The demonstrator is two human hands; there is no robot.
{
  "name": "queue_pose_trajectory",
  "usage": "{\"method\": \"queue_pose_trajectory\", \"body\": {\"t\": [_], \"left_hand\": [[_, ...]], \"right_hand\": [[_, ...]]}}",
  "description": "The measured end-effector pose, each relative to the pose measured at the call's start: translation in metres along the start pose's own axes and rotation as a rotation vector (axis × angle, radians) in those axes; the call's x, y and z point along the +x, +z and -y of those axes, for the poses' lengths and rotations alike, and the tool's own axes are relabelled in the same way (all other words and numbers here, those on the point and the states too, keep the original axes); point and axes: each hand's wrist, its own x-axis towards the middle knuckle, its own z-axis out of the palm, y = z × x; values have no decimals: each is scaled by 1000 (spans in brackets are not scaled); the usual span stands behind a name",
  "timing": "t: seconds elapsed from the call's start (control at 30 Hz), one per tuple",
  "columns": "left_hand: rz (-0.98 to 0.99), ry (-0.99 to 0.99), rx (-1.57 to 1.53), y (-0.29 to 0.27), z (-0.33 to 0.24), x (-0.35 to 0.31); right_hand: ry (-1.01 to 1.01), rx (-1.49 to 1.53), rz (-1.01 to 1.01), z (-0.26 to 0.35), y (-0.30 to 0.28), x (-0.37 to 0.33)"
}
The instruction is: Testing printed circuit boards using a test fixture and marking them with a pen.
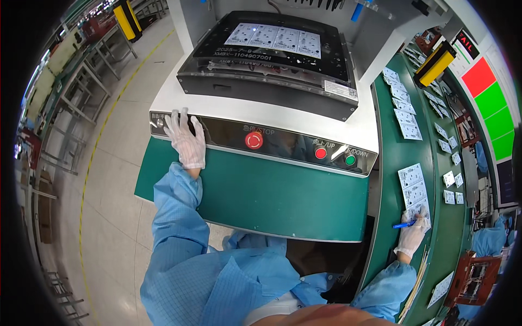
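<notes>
My left hand (pixel 186 142), in a thin white glove, lies with spread fingers on the left end of the machine's dark control panel (pixel 217 130). On the right, my gloved right hand (pixel 412 237) is closed around a blue pen (pixel 403 224). Its fingers touch the near end of a white circuit board panel (pixel 413 185) lying on the green bench; I cannot tell whether the pen tip meets it. Straight ahead, the machine holds a black test fixture (pixel 272 65) with another white board panel (pixel 273 39) on top.
The control panel carries a red stop button (pixel 254 140), a smaller red button (pixel 321 153) and a green one (pixel 350 160). More white board panels (pixel 405 117) lie along the right bench (pixel 389 174). Yellow-black posts (pixel 435 63) flank the machine. A screen (pixel 489 98) shows red and green blocks.
</notes>
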Motion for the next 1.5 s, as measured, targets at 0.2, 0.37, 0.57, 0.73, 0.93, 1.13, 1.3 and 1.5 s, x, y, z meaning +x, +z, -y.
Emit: {"method": "queue_pose_trajectory", "body": {"t": [0.2, 0.37, 0.57, 0.73, 0.93, 1.13, 1.3, 1.5], "left_hand": [[-30, 13, -5, 7, 6, -1], [-58, 41, -12, 9, 8, -1], [-28, 24, 8, 8, 10, -1], [-24, 11, -7, 7, 8, 0], [-35, 45, 4, 8, 10, -2], [-276, 210, -195, -27, -41, 46], [123, 390, 14, -19, -135, 167], [246, 1016, 155, 29, -158, 225]], "right_hand": [[11, 47, 33, 1, -3, -2], [4, 25, 14, 0, -4, -3], [32, 33, 74, -3, -2, -4], [33, 77, 35, -1, -2, -4], [56, 80, 68, 3, -6, -4], [28, 62, -16, 3, -4, -2], [208, 101, 27, -1, -4, -4], [109, 90, -83, -2, -4, -7]]}}
